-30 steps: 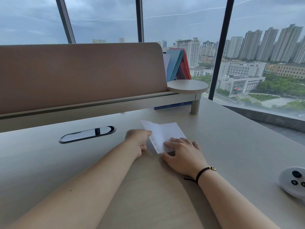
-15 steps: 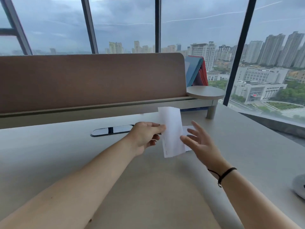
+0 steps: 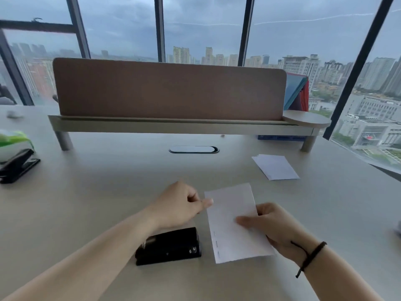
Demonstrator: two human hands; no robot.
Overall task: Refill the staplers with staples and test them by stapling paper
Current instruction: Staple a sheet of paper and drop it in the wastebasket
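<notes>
The paper slip [image 3: 234, 222] is hovering just above the desk [image 3: 108, 203], beside the black stapler [image 3: 168, 246]. The left hand [image 3: 180, 205] is pinching its upper left edge; the right hand [image 3: 269, 227] is gripping its right side. Being light and floppy, it probably needs holding at both edges, clear of the stapled margin.

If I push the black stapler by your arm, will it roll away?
Probably not. The black stapler looks boxy and lies flat on the desk, so it would likely slide, not roll. It seems heavy for its size, unlike the thin paper your hands hold.
</notes>
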